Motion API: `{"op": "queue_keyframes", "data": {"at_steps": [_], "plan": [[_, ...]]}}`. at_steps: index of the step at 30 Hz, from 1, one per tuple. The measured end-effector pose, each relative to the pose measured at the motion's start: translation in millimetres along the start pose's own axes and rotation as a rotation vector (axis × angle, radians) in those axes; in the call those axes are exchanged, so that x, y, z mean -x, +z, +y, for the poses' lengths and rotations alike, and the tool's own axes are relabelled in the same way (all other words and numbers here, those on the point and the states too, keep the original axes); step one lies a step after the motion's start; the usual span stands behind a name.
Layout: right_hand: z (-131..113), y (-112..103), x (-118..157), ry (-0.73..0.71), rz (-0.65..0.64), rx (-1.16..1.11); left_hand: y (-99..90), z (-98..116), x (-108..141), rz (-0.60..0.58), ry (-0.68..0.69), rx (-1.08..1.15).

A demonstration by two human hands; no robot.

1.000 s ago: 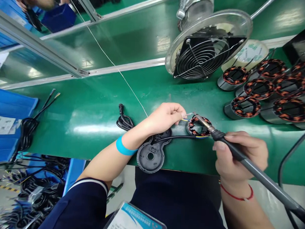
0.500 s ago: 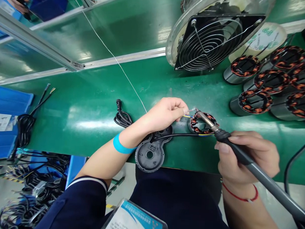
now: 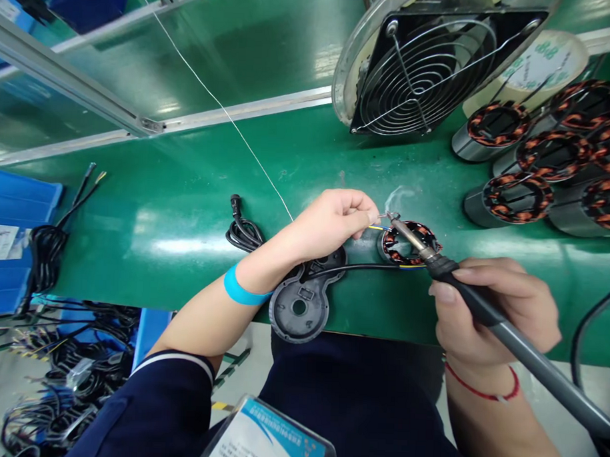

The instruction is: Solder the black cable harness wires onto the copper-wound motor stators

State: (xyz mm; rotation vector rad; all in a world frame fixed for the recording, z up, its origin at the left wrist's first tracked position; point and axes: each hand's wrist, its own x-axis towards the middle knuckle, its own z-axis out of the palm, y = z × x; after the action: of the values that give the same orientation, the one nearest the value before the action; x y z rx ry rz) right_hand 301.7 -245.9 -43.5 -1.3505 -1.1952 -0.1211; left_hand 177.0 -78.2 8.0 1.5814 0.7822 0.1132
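My right hand (image 3: 497, 308) is wrapped around the dark handle of a soldering iron (image 3: 466, 287). The iron's tip meets thin wire ends just beyond my left fingertips, and a wisp of smoke (image 3: 399, 195) rises there. With thumb and finger, my left hand (image 3: 338, 219) pinches thin wire, apparently solder wire (image 3: 248, 146), whose strand runs down from the upper left and passes behind my forearm. Below the iron sits a copper-wound stator (image 3: 409, 249), with coloured leads beside it. A black cable runs from there to a grey metal housing (image 3: 299, 315), partly under my left arm.
Behind stands a fan with a wire guard (image 3: 417, 92). Several more stators (image 3: 511, 199) are grouped at the right. A coiled black cable (image 3: 242, 229) lies left of my forearm. Blue bins (image 3: 14, 258) and heaped cables (image 3: 54, 393) are at far left.
Smoke now rises at the iron's tip, where none showed before. Both hands keep nearly the same place and grip; the view has shifted slightly. A person's hand at the upper left is gone from view.
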Motion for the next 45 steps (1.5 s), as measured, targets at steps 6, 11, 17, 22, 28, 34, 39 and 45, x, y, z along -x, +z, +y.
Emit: {"op": "queue_keyframes", "data": {"at_steps": [6, 11, 17, 22, 28, 34, 39, 45], "plan": [[-1.7, -0.6, 0.7, 0.027, -0.018, 0.008, 0.9, 0.9, 0.6, 0.0, 0.011, 0.01], [-1.0, -1.5, 1.3, -0.012, 0.007, 0.021, 0.6, 0.1, -0.6, -0.009, 0.005, 0.011], [-2.0, 0.1, -0.9, 0.012, -0.014, 0.022, 0.0, -0.1, -1.3, 0.0, 0.004, 0.013], [1.1, -1.6, -3.2, -0.055, 0.032, 0.072, 1.3, 1.2, -0.1, 0.01, -0.012, 0.024], [2.0, -2.8, -11.1, -0.075, 0.046, 0.153, 2.7, -0.6, -1.0, 0.003, -0.007, 0.051], [-5.6, -5.4, -11.3, -0.077, 0.029, 0.103, 3.6, 0.2, -0.3, -0.001, -0.028, 0.062], [-7.1, -3.3, -2.9, -0.032, -0.017, 0.093, 4.3, 2.7, 1.3, 0.001, -0.049, 0.055], [-2.5, -3.7, -0.5, -0.042, -0.004, 0.091, 5.0, 4.6, 2.5, -0.009, -0.066, 0.057]]}}
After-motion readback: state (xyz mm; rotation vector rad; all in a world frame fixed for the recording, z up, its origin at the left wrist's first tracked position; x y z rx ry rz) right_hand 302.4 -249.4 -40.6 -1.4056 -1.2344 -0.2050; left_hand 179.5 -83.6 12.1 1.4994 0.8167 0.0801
